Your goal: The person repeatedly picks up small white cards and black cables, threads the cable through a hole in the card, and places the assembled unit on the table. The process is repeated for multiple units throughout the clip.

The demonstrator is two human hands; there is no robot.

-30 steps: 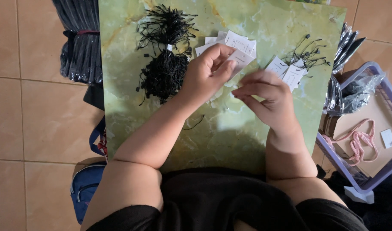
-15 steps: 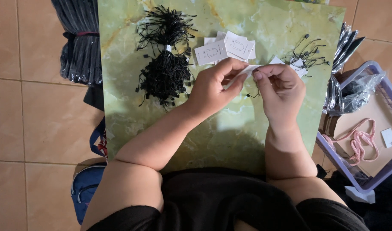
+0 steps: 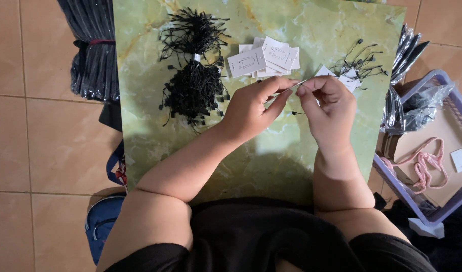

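Over the green marble-patterned bench (image 3: 200, 151), my left hand (image 3: 251, 108) and right hand (image 3: 327, 103) meet at the fingertips, both pinched shut on one small white paper tag (image 3: 297, 85), which is held edge-on in the air just between them. A thin black string with a small black end (image 3: 294, 113) hangs just below my right fingers; whether it already runs through the tag I cannot tell from here.

To my mind the step goes best with the tag kept flat and steady in the left pinch, the hole end turned toward the right hand, so the right fingers have only the string tip to steer. A light grip matters: the paper would crease under a hard squeeze.

Just beyond my hands lies the loose stack of white rectangular paper tags (image 3: 263, 58), and beyond my right hand a small heap of white tags with black strings attached (image 3: 354, 68). Past my left hand sit two bundles of black strings (image 3: 193, 88), well apart from the work. Keeping these heaps separate should save sorting. To the right of my right hand, off the bench, a purple plastic basket (image 3: 442, 80) holds a pink cord (image 3: 422, 163).
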